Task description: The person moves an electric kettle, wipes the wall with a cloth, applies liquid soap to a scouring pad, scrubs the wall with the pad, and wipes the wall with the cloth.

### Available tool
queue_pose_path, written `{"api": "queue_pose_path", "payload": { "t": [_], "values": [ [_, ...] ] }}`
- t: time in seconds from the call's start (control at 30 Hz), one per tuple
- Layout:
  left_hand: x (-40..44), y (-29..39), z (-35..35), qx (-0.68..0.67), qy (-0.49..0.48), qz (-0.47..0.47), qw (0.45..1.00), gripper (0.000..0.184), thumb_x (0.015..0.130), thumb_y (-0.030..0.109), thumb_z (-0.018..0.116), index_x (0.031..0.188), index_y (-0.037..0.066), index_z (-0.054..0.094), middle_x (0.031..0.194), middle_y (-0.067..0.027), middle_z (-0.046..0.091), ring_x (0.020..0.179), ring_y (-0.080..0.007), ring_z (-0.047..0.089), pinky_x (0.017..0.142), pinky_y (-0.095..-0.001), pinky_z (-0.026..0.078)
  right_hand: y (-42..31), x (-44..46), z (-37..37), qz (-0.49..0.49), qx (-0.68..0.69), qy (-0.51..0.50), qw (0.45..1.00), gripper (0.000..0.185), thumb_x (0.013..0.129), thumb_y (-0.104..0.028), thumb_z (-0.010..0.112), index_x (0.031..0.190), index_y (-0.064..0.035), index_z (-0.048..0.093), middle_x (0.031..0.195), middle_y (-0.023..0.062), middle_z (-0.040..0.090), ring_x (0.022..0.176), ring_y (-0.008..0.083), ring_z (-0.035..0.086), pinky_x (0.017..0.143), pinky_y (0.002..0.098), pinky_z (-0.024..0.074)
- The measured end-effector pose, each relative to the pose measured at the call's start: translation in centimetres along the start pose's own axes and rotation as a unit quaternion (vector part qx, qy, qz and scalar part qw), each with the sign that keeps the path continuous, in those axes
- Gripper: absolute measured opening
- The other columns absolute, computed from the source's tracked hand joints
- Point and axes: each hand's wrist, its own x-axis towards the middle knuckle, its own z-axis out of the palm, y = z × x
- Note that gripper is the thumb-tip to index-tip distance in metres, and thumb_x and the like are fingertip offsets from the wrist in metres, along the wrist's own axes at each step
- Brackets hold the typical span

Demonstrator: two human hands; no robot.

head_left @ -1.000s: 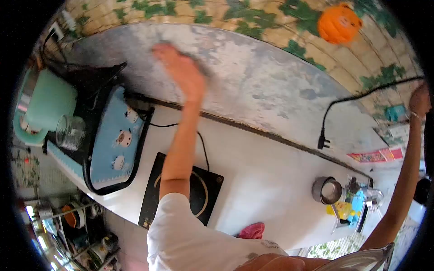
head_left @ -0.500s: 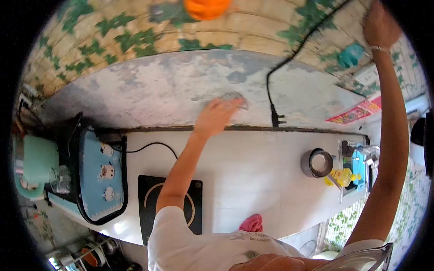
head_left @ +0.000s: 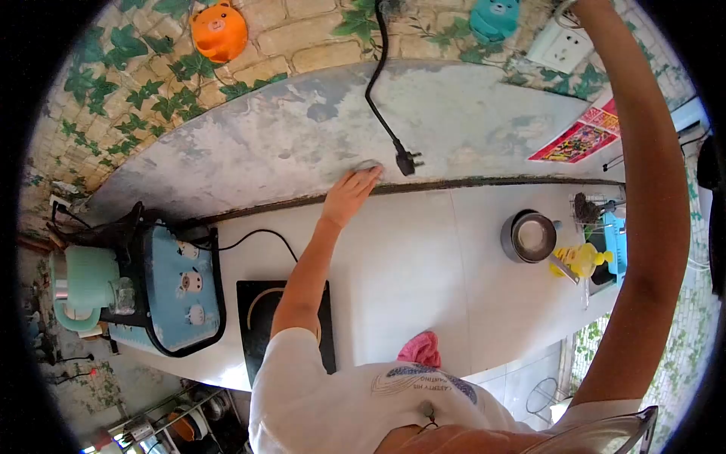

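My left hand (head_left: 349, 198) reaches to the foot of the patchy grey wall (head_left: 287, 144), its fingers pressed over a small grey scouring pad (head_left: 369, 164). Most of the pad is hidden under the fingers. Just right of that hand, the black plug (head_left: 408, 161) hangs on its cord against the wall. At the upper right my right hand (head_left: 594, 10) is raised high by the white wall socket (head_left: 561, 50). The top edge of the view cuts it off, so its fingers do not show.
On the white counter (head_left: 404, 265) lie a black induction cooker (head_left: 253, 321) and a pink cloth (head_left: 420, 349). A pot (head_left: 529, 236) and a yellow bottle (head_left: 582, 259) stand by the sink at right. A blue rack with cow pictures (head_left: 170, 295) and a green kettle (head_left: 91, 272) are left.
The view has shifted and turned. My left hand with the scouring pad is lower on the wall, closer to the counter joint. My right hand is now mostly cut off at the top.
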Motion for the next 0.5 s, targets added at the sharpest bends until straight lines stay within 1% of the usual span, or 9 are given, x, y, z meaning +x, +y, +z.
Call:
{"api": "queue_pose_path", "payload": {
  "t": [0.07, 0.13, 0.17, 0.2, 0.23, 0.3, 0.37, 0.43, 0.5],
  "values": [
    [-1.8, 1.7, 0.6, -0.033, -0.026, -0.079, 0.996, 0.039, 0.081, -0.004, 0.054, 0.116, 0.012, 0.059, 0.127, 0.0015, 0.054, 0.105, -0.0198, 0.055, 0.092, -0.032, 0.047, -0.1, -1.5, -3.6, 0.052, 0.101, -0.05, 0.992, 0.041, 0.093, -0.023, 0.045, 0.126, 0.0011, 0.046, 0.133, 0.0192, 0.042, 0.125, 0.0339, 0.038, 0.106, 0.0399, 0.0285],
    [-3.2, 2.9, 1.1, -0.173, -0.061, -0.356, 0.916, 0.04, 0.081, -0.009, 0.05, 0.117, 0.006, 0.056, 0.121, -0.0063, 0.057, 0.099, -0.0193, 0.058, 0.09, -0.0309, 0.049, -2.4, -5.8, -9.3, 0.171, 0.151, -0.224, 0.947, 0.025, 0.093, -0.022, 0.05, 0.107, -0.0039, 0.06, 0.103, 0.0125, 0.06, 0.095, 0.0251, 0.056, 0.084, 0.0352, 0.0426],
    [-3.2, 3.9, 0.1, -0.174, -0.07, -0.358, 0.915, 0.04, 0.081, -0.009, 0.05, 0.117, 0.006, 0.056, 0.121, -0.0063, 0.057, 0.099, -0.0193, 0.058, 0.09, -0.0309, 0.049, -5.1, -7.1, -12.0, 0.254, 0.218, -0.265, 0.904, 0.021, 0.092, -0.021, 0.052, 0.1, -0.0056, 0.064, 0.092, 0.0098, 0.066, 0.086, 0.0208, 0.062, 0.077, 0.0329, 0.0473],
    [-2.1, 4.9, -1.7, -0.488, 0.028, -0.556, 0.672, 0.036, 0.083, -0.009, 0.049, 0.116, 0.002, 0.056, 0.117, -0.0082, 0.058, 0.098, -0.0186, 0.058, 0.088, -0.03, 0.05, -10.1, -7.8, -14.8, 0.36, 0.385, -0.226, 0.819, 0.02, 0.091, -0.021, 0.056, 0.101, -0.0054, 0.065, 0.091, 0.0086, 0.066, 0.088, 0.0166, 0.061, 0.081, 0.0309, 0.0469],
    [-1.2, 5.5, -3.5, -0.698, 0.125, -0.642, 0.292, 0.032, 0.085, -0.008, 0.047, 0.115, -0.001, 0.055, 0.113, -0.01, 0.059, 0.098, -0.018, 0.059, 0.087, -0.029, 0.05, -12.4, -11.0, -16.9, 0.405, 0.438, -0.29, 0.748, 0.017, 0.09, -0.017, 0.058, 0.1, -0.0045, 0.065, 0.098, 0.0074, 0.065, 0.092, 0.0174, 0.06, 0.083, 0.0297, 0.0457],
    [-1.2, 7.3, -7.2, -0.76, 0.095, -0.58, 0.278, 0.03, 0.089, -0.005, 0.045, 0.117, -0.004, 0.053, 0.108, -0.0096, 0.061, 0.1, -0.0161, 0.059, 0.084, -0.0272, 0.05, -16.6, -17.7, -19.9, 0.428, 0.459, -0.394, 0.671, 0.019, 0.092, -0.011, 0.054, 0.108, -0.003, 0.06, 0.109, 0.0052, 0.06, 0.103, 0.015, 0.055, 0.089, 0.0297, 0.0453],
    [-0.6, 9.7, -10.5, -0.824, 0.046, -0.517, 0.227, 0.03, 0.089, -0.003, 0.044, 0.118, -0.002, 0.053, 0.109, -0.0084, 0.061, 0.1, -0.0176, 0.059, 0.085, -0.0264, 0.049, -22.1, -25.9, -21.8, 0.666, 0.546, -0.324, 0.391, 0.025, 0.092, -0.009, 0.055, 0.116, -0.0041, 0.055, 0.11, 0.0048, 0.062, 0.096, 0.013, 0.058, 0.079, 0.0271, 0.05],
    [0.6, 12.1, -13.4, -0.818, 0.04, -0.522, 0.239, 0.029, 0.09, -0.001, 0.044, 0.117, -0.001, 0.053, 0.109, -0.0084, 0.06, 0.099, -0.0173, 0.059, 0.085, -0.0266, 0.049, -26.4, -28.5, -23.7, 0.697, 0.578, -0.273, 0.325, 0.032, 0.092, -0.007, 0.053, 0.123, -0.002, 0.048, 0.116, 0.0065, 0.056, 0.1, 0.015, 0.057, 0.075, 0.0269, 0.0529],
    [0.9, 14.2, -14.3, -0.812, 0.03, -0.524, 0.253, 0.028, 0.091, 0.001, 0.044, 0.117, -0.001, 0.054, 0.109, -0.0085, 0.06, 0.098, -0.017, 0.059, 0.085, -0.0268, 0.049, -30.6, -29.8, -24.8, 0.711, 0.576, -0.174, 0.365, 0.038, 0.09, -0.002, 0.052, 0.127, -0.0006, 0.042, 0.121, 0.009, 0.048, 0.104, 0.0182, 0.056, 0.077, 0.0298, 0.0539]
  ]
}}
